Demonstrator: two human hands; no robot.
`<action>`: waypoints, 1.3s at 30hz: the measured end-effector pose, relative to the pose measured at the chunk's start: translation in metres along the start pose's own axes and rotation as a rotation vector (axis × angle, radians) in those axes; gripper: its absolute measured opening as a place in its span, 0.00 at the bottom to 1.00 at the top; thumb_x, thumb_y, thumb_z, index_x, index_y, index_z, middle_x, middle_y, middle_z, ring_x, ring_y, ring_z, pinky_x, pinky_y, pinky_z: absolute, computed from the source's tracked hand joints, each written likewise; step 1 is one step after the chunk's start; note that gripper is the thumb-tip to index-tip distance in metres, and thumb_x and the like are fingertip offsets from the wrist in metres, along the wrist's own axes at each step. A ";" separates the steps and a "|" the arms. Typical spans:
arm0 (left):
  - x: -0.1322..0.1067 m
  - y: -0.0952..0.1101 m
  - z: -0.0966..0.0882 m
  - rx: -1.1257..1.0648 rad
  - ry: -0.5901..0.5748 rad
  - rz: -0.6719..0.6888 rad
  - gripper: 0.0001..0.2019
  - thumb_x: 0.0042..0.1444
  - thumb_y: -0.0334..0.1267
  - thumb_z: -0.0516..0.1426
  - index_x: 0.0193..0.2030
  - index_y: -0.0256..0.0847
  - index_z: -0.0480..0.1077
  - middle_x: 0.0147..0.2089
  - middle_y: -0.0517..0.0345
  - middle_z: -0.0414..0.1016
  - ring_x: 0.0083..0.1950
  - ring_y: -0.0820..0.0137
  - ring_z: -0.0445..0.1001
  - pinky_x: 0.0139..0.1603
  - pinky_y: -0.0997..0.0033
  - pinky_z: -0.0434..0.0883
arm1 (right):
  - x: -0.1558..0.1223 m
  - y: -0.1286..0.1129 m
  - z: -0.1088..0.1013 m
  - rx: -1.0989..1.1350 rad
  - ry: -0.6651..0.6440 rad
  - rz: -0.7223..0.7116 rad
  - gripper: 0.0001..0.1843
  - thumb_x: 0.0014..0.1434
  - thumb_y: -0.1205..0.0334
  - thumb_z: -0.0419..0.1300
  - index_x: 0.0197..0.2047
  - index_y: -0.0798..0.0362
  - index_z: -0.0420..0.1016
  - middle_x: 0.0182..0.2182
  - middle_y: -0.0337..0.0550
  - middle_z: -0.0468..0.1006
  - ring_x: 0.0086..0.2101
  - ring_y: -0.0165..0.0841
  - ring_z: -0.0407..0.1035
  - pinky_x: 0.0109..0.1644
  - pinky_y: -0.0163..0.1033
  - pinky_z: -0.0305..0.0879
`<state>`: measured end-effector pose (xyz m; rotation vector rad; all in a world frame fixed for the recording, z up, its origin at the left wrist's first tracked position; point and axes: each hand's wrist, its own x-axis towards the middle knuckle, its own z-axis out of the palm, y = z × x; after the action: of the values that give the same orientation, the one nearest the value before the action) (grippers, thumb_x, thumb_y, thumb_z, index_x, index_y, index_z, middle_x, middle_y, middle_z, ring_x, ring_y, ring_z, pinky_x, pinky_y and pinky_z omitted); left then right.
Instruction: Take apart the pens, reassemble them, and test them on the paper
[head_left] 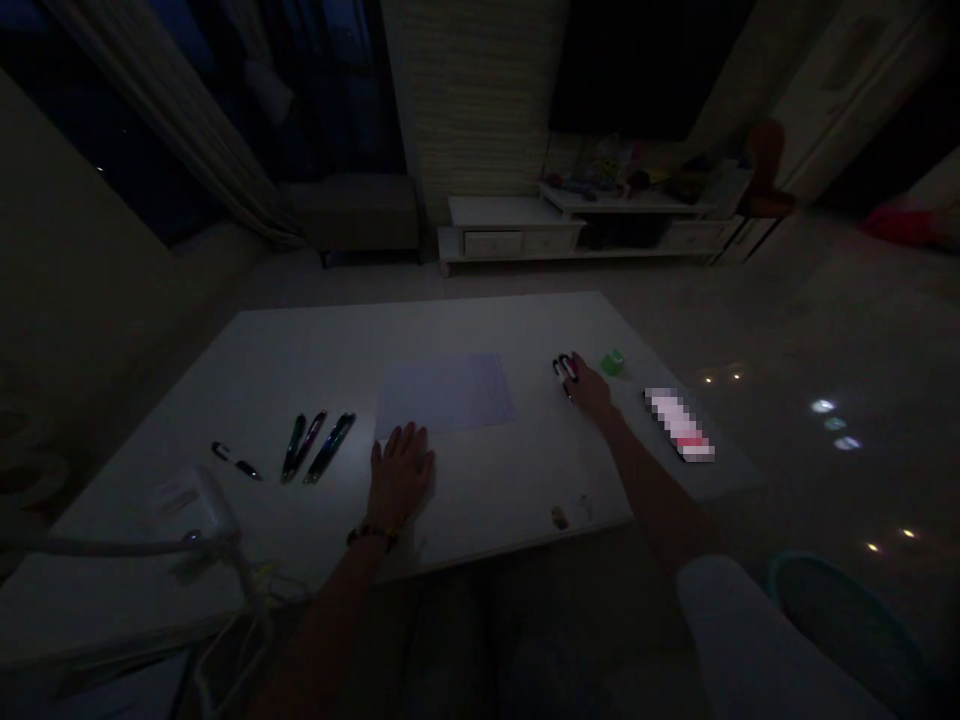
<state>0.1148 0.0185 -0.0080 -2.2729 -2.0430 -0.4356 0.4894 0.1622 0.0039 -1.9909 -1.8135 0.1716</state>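
In the dim head view my left hand [401, 470] lies flat on the white table [480, 500], fingers spread, its fingertips at the lower edge of a sheet of paper [446, 395]. It holds nothing. Farther right, my right hand [592, 390] has its fingers closed on black-and-white pens [560, 376] at the tabletop; how many it grips is hard to make out. A small green object [613, 362] sits just beyond that hand. Left of the paper lie several dark pens [330, 448] side by side, and a black-and-white pen [236, 461] lies apart from them.
A phone [680, 425] with a lit screen lies near the table's right edge. Two small objects [559, 517] rest by the front edge. A white device with a cable [214, 505] stands at the left. Beyond the table is a white TV cabinet [495, 243].
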 end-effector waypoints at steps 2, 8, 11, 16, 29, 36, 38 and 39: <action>0.000 0.000 0.000 -0.004 0.002 0.001 0.24 0.59 0.45 0.45 0.61 0.44 0.58 0.65 0.50 0.56 0.66 0.57 0.51 0.63 0.44 0.48 | 0.002 0.003 0.005 -0.021 0.009 0.009 0.30 0.56 0.59 0.52 0.62 0.54 0.57 0.48 0.55 0.72 0.44 0.41 0.68 0.45 0.40 0.61; -0.001 -0.001 0.001 0.005 -0.001 -0.004 0.24 0.60 0.45 0.44 0.62 0.44 0.58 0.65 0.51 0.55 0.66 0.58 0.51 0.63 0.45 0.48 | -0.011 0.006 0.017 -0.009 0.074 0.048 0.26 0.58 0.58 0.49 0.59 0.57 0.60 0.46 0.55 0.71 0.45 0.40 0.66 0.47 0.41 0.60; -0.001 -0.003 0.003 0.011 -0.006 0.006 0.24 0.60 0.45 0.43 0.62 0.44 0.56 0.66 0.51 0.54 0.66 0.58 0.50 0.63 0.45 0.48 | -0.029 0.007 0.019 0.002 0.147 0.047 0.23 0.59 0.58 0.48 0.55 0.57 0.64 0.46 0.55 0.70 0.45 0.41 0.64 0.47 0.41 0.59; -0.005 0.001 -0.001 -0.018 0.049 0.011 0.23 0.60 0.44 0.45 0.61 0.41 0.57 0.65 0.48 0.54 0.66 0.58 0.50 0.62 0.48 0.51 | -0.076 0.012 0.018 0.090 0.282 0.005 0.20 0.57 0.61 0.48 0.50 0.58 0.68 0.41 0.54 0.71 0.43 0.40 0.63 0.48 0.43 0.60; -0.017 -0.109 -0.061 -0.020 0.224 -0.539 0.13 0.60 0.40 0.47 0.41 0.36 0.69 0.42 0.43 0.71 0.44 0.59 0.70 0.43 0.61 0.66 | -0.183 0.032 0.007 0.284 0.336 -0.038 0.16 0.55 0.60 0.49 0.41 0.57 0.72 0.33 0.48 0.68 0.32 0.35 0.63 0.39 0.40 0.60; -0.027 -0.117 -0.062 0.026 -0.023 -0.498 0.12 0.56 0.42 0.50 0.38 0.35 0.69 0.44 0.40 0.71 0.45 0.54 0.71 0.41 0.60 0.66 | -0.181 0.031 0.008 0.278 0.324 -0.004 0.16 0.54 0.60 0.48 0.40 0.57 0.73 0.33 0.49 0.69 0.32 0.35 0.63 0.38 0.39 0.59; -0.028 -0.113 -0.058 0.056 -0.047 -0.496 0.12 0.55 0.40 0.51 0.36 0.35 0.70 0.43 0.40 0.71 0.44 0.56 0.71 0.40 0.61 0.66 | -0.182 0.031 0.008 0.271 0.325 -0.004 0.16 0.54 0.60 0.48 0.39 0.57 0.73 0.34 0.49 0.69 0.33 0.36 0.63 0.38 0.40 0.59; -0.028 -0.112 -0.057 0.064 -0.055 -0.507 0.11 0.55 0.40 0.51 0.35 0.34 0.69 0.42 0.40 0.72 0.43 0.56 0.72 0.39 0.62 0.66 | -0.182 0.031 0.008 0.265 0.324 -0.005 0.16 0.54 0.60 0.48 0.39 0.57 0.73 0.34 0.49 0.69 0.33 0.36 0.63 0.39 0.40 0.59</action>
<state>-0.0069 -0.0076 0.0234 -1.7286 -2.6124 -0.3213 0.4902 -0.0140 -0.0517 -1.7175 -1.5064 0.0769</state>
